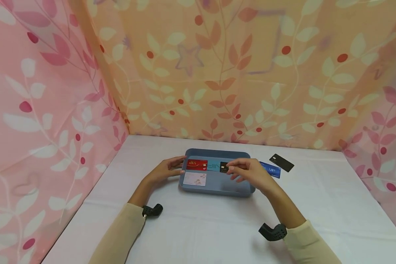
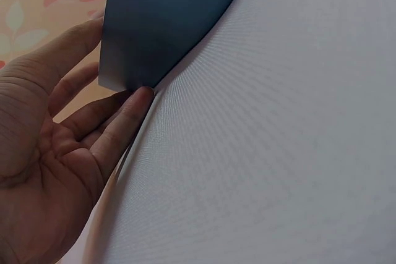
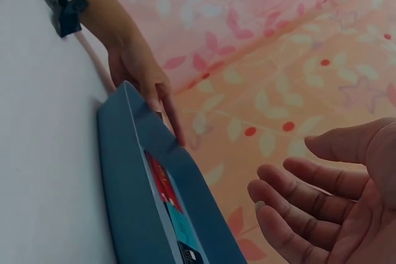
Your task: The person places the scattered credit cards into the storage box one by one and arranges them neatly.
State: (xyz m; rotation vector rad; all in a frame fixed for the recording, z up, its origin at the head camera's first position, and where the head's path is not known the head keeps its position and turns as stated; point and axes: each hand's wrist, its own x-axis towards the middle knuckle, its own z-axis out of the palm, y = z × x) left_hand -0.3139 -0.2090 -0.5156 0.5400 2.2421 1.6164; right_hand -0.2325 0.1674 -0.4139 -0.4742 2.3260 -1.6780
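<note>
Looks like we're sorting cards into a tray. Blue-grey rectangular tray with rounded corners (image 1: pixel 217 181) sits on the white-covered desk (image 1: pixel 201 227). Inside: red VIP card (image 1: pixel 197 165), teal lettered card (image 1: pixel 213 165) and black chip card (image 1: pixel 223 167) in a row, white printed card (image 1: pixel 194 179) below the red one. Two out on the desk, right of the tray: blue plastic-looking VIP card (image 1: pixel 272 170) and dark chip card (image 1: pixel 282 162).

Our left hand (image 1: pixel 165 169) has relaxed fingers against the tray's left end, likely steadying it. Our right hand (image 1: pixel 250 172) is over the tray's right half, fingers loosely bent; right wrist view shows nothing in it.

Our read: black chip card just being set or straightened; next move calls for a reach right and a thin-edge pinch on the blue card, tray held put.

Hard to see: right hand covers part of the black chip card and the blue card's left end. Left wrist view gives us only tray wall and desk, no cards. White card doesn't show in the right wrist view. Small print unreadable.
</note>
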